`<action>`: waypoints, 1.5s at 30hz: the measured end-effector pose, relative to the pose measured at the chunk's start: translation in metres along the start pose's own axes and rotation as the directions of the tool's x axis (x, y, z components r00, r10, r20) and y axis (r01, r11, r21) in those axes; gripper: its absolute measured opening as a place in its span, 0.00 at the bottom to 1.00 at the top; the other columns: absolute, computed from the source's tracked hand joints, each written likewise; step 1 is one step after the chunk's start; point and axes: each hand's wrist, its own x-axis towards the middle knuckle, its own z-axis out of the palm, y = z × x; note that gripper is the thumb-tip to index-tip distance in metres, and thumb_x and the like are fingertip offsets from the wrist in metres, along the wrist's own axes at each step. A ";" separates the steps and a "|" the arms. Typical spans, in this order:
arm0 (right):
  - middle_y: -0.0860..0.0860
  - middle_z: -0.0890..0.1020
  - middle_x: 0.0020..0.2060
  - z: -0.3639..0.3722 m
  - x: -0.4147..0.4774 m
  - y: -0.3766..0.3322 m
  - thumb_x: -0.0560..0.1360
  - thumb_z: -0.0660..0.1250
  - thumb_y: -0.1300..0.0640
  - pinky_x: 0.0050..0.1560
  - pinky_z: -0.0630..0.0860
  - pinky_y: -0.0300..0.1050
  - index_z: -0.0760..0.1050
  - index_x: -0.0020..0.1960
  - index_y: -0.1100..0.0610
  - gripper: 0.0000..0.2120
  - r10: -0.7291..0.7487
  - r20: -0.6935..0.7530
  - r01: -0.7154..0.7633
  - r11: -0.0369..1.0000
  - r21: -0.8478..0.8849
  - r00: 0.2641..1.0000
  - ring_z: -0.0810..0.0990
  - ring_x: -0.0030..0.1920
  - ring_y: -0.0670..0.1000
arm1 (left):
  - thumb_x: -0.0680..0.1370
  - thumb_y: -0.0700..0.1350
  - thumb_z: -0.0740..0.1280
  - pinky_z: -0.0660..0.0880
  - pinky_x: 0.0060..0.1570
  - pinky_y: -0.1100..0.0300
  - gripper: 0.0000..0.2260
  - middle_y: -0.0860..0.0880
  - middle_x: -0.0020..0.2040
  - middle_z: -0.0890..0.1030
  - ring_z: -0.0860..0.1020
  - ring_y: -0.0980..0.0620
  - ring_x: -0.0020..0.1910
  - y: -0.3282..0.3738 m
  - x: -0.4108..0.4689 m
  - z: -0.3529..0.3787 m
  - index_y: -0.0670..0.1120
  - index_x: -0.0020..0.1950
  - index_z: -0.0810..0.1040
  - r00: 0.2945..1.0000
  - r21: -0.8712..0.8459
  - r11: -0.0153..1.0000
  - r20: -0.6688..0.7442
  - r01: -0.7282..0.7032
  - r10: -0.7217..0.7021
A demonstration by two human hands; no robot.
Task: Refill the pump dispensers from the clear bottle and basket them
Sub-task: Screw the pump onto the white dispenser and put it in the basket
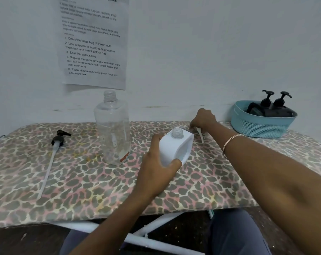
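My left hand [157,165] grips a white pump-dispenser bottle [176,146] with its neck open, tilted on the patterned table [100,184]. Behind it, my right hand [203,119] closes its fingers on a pump head whose white tube [201,135] sticks out below the hand; the head itself is hidden. A tall clear bottle [112,129] stands uncapped left of the white one, nearly empty. A black pump head with a long white tube [52,155] lies on the table at the left. Two black pump dispensers [273,105] sit in the blue basket [261,124] at the back right.
A printed sheet [93,43] hangs on the wall behind the clear bottle. The table's near edge runs across the lower frame above white frame legs [146,234]. The wall stands close behind the table.
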 end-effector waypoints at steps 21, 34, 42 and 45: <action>0.66 0.85 0.48 -0.114 -0.146 -0.050 0.79 0.73 0.63 0.56 0.85 0.59 0.82 0.52 0.71 0.09 -0.445 -0.394 0.555 0.326 0.766 0.805 0.88 0.49 0.62 | 0.77 0.52 0.74 0.77 0.37 0.60 0.25 0.55 0.54 0.78 0.80 0.56 0.48 -0.001 -0.004 0.000 0.60 0.68 0.66 0.998 0.004 0.999 -0.051 -0.035 0.035; 0.49 0.88 0.44 -0.063 -0.172 -0.032 0.75 0.77 0.52 0.58 0.83 0.60 0.86 0.49 0.52 0.05 -0.440 -0.333 0.541 0.528 0.655 0.834 0.88 0.49 0.52 | 0.76 0.54 0.74 0.80 0.42 0.51 0.25 0.54 0.54 0.80 0.81 0.54 0.47 -0.003 -0.004 0.001 0.59 0.69 0.67 0.997 -0.014 0.999 -0.052 -0.052 0.052; 0.48 0.86 0.39 -0.028 -0.192 -0.010 0.76 0.76 0.55 0.44 0.76 0.45 0.84 0.45 0.56 0.05 -0.449 -0.318 0.545 0.599 0.586 0.835 0.82 0.39 0.51 | 0.77 0.55 0.74 0.82 0.42 0.52 0.25 0.54 0.55 0.81 0.82 0.57 0.47 -0.004 -0.003 0.001 0.58 0.70 0.67 0.996 -0.013 0.997 -0.048 -0.074 0.073; 0.44 0.87 0.44 -0.025 -0.194 -0.008 0.76 0.76 0.55 0.50 0.77 0.40 0.86 0.50 0.54 0.04 -0.442 -0.302 0.530 0.612 0.587 0.845 0.84 0.44 0.43 | 0.77 0.54 0.74 0.82 0.41 0.55 0.25 0.54 0.55 0.81 0.82 0.57 0.47 -0.004 -0.003 0.000 0.59 0.70 0.67 0.996 -0.021 0.997 -0.048 -0.079 0.078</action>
